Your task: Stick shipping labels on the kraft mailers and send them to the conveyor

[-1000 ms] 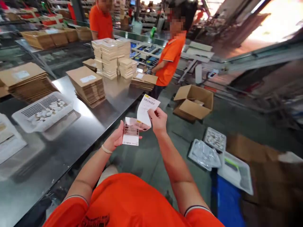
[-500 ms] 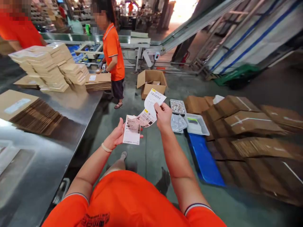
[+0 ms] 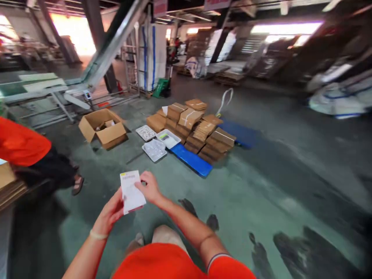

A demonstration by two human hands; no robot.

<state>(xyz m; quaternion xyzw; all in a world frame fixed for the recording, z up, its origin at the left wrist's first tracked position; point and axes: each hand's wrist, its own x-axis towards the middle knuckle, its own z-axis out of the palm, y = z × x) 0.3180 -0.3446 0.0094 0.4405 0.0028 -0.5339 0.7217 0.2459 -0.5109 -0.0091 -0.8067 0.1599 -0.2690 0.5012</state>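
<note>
Printed shipping labels (image 3: 132,193), folded together into a small white stack with a yellow mark at the top left, are held in front of my body. My left hand (image 3: 114,207) grips the stack from its left side and from beneath, and part of its fingers is hidden behind the paper. At the right edge my right hand (image 3: 149,188) pinches the labels between thumb and fingers. The print is too blurred to read.
An open cardboard box (image 3: 106,130) stands on the floor ahead. White trays (image 3: 154,150) sit beside bundled flat cartons (image 3: 190,116) on a blue pallet truck (image 3: 193,161). A co-worker in an orange shirt (image 3: 24,143) is at left, near a conveyor (image 3: 101,58).
My view has swung right, so the steel table has mostly left it. The strip of labels, hanging stretched between my hands before, is now folded into a stack.
</note>
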